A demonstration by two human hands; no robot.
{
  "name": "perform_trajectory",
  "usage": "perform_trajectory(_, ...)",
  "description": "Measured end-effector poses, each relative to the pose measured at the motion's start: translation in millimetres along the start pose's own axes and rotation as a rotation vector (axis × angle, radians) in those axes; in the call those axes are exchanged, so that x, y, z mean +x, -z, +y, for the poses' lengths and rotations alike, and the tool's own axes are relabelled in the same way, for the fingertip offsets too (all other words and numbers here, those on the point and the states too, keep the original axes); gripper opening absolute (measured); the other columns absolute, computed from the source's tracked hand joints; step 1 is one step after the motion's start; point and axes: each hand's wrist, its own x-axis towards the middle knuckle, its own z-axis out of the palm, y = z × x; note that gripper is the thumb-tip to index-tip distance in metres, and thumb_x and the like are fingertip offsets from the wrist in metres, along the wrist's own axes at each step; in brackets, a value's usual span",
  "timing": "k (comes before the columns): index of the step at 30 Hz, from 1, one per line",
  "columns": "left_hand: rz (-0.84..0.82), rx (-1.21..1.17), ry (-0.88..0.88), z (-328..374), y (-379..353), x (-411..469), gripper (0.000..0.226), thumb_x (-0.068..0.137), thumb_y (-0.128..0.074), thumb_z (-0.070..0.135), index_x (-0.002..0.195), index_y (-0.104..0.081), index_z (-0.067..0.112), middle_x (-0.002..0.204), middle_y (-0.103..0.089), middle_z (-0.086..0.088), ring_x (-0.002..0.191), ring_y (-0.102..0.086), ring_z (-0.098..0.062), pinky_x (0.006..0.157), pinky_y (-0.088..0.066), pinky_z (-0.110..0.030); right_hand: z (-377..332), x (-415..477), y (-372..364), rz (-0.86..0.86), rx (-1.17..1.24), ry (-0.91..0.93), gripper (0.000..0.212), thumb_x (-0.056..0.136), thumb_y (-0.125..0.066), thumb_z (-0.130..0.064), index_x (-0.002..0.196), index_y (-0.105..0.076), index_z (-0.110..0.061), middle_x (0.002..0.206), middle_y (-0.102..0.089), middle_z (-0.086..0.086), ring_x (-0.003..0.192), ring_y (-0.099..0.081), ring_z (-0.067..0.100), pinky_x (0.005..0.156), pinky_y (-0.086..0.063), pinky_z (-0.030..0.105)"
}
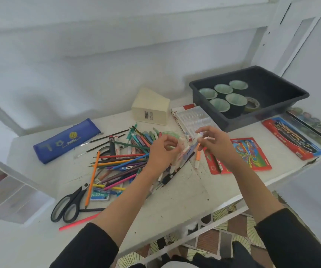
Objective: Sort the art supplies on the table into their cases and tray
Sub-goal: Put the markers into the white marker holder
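Hovering over the white table (184, 192), the left hand (161, 151) grips a bundle of pale pastel sticks (183, 150) while the right hand (213, 146) pinches one. The clear-lidded red-and-white pastel case (192, 118) lies just beyond, nearer the right hand, its long axis running away from the person.

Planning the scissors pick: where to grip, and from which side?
Take the scissors by the two handle loops, coming from the near left. They lie flat with the loops at the near-left end, while the blade end points into the pencil pile, close beside an orange pencil.
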Motion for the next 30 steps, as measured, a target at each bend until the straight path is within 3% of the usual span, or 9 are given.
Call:
perform_trajectory(3, 0.084, -0.01, -0.051, 9.8, 22.4, 0.5, 0.024, 0.08, -0.076, 0.017, 0.102, -0.065, 0.016, 0.091, -0.067, 0.003, 0.066, -0.057, -0.004, 0.064, -0.05, -0.015, -20.3, 8.9, -12.8, -0.025, 0.051, 0.04, 0.021, 0.089, -0.062, -0.009, 0.109, -0.061, -0.014, 0.086, -0.064, 0.003, 0.06, -0.064, 0.011, 0.051, -0.049, 0.021)
perform_trajectory(5, 0.131, 0.0, -0.087, 14.9, 40.9, 1.6, 0.024, 0.079, -0.076, 0.019, 0.102, -0.07, 0.018, 0.094, -0.068, -0.001, 0.069, -0.06, -0.021, 0.068, -0.057, -0.031, -33.5, 14.3, -25.0, -0.066, 0.066, 0.065, 0.019, 0.088, -0.064, -0.01, 0.106, -0.062, -0.015, 0.084, -0.063, -0.001, 0.059, -0.063, 0.01, 0.051, -0.048, 0.022)
perform_trajectory(7, 0.202, 0.034, -0.133, 20.2, 66.0, -1.7, 0.013, 0.078, -0.076, 0.017, 0.089, -0.072, 0.022, 0.09, -0.068, -0.002, 0.067, -0.059, -0.021, 0.071, -0.055, -0.041, -49.0, 21.0, -43.8, -0.138, 0.075, 0.106, 0.018, 0.087, -0.065, -0.009, 0.103, -0.063, -0.017, 0.084, -0.064, -0.002, 0.058, -0.063, 0.01, 0.049, -0.047, 0.021)
perform_trajectory(12, 0.298, 0.106, -0.112, 22.6, 128.3, -25.2, 0.01, 0.079, -0.075, 0.012, 0.076, -0.07, 0.02, 0.076, -0.07, -0.009, 0.068, -0.063, -0.023, 0.071, -0.054, -0.036, -86.3, 29.2, -97.9, -0.294, 0.098, 0.246, 0.019, 0.086, -0.066, -0.01, 0.094, -0.064, -0.027, 0.081, -0.063, -0.007, 0.058, -0.065, 0.016, 0.047, -0.047, 0.022)
perform_trajectory(16, 0.356, 0.152, -0.089, 16.0, 171.9, -56.3, 0.013, 0.086, -0.066, 0.007, 0.079, -0.069, 0.018, 0.071, -0.067, -0.001, 0.06, -0.059, -0.007, 0.062, -0.051, -0.022, -112.4, 32.7, -140.2, -0.399, 0.12, 0.349, 0.015, 0.089, -0.063, -0.011, 0.1, -0.064, -0.021, 0.081, -0.062, -0.006, 0.056, -0.065, 0.016, 0.047, -0.046, 0.025)
perform_trajectory(20, 0.501, 0.115, -0.058, 7.5, 205.4, -96.0, 0.012, 0.091, -0.059, 0.004, 0.089, -0.069, 0.011, 0.079, -0.068, -0.005, 0.062, -0.06, -0.011, 0.063, -0.052, -0.023, -140.4, 26.0, -179.2, -0.499, 0.243, 0.421, 0.021, 0.09, -0.059, -0.005, 0.093, -0.062, -0.026, 0.078, -0.062, -0.006, 0.053, -0.063, 0.014, 0.045, -0.046, 0.027)
perform_trajectory(23, 0.657, 0.098, -0.068, 5.8, 221.2, -128.7, 0.014, 0.088, -0.062, 0.001, 0.089, -0.069, 0.013, 0.082, -0.069, -0.007, 0.065, -0.06, -0.012, 0.062, -0.053, -0.023, -157.7, 14.8, -208.3, -0.611, 0.394, 0.44, 0.016, 0.092, -0.055, -0.002, 0.092, -0.06, -0.017, 0.077, -0.064, 0.0, 0.052, -0.063, 0.016, 0.046, -0.051, 0.025)
perform_trajectory(28, 0.844, 0.109, -0.059, -2.2, 237.8, -176.9, 0.02, 0.085, -0.065, 0.0, 0.085, -0.07, 0.02, 0.082, -0.071, 0.014, 0.07, -0.062, -0.011, 0.068, -0.055, -0.023, -174.8, -6.5, -252.3, -0.786, 0.472, 0.535, 0.011, 0.092, -0.055, -0.004, 0.095, -0.059, -0.014, 0.094, -0.065, 0.015, 0.067, -0.067, 0.02, 0.059, -0.056, 0.029)
perform_trajectory(30, 0.926, 0.142, -0.075, -11.0, 243.3, -190.0, 0.023, 0.084, -0.068, 0.0, 0.088, -0.07, 0.023, 0.093, -0.07, 0.014, 0.077, -0.061, -0.015, 0.069, -0.053, -0.02, -177.2, -14.2, -265.1, -0.81, 0.447, 0.588, 0.017, 0.092, -0.056, -0.003, 0.093, -0.06, -0.019, 0.096, -0.067, 0.006, 0.075, -0.068, 0.017, 0.063, -0.056, 0.028)
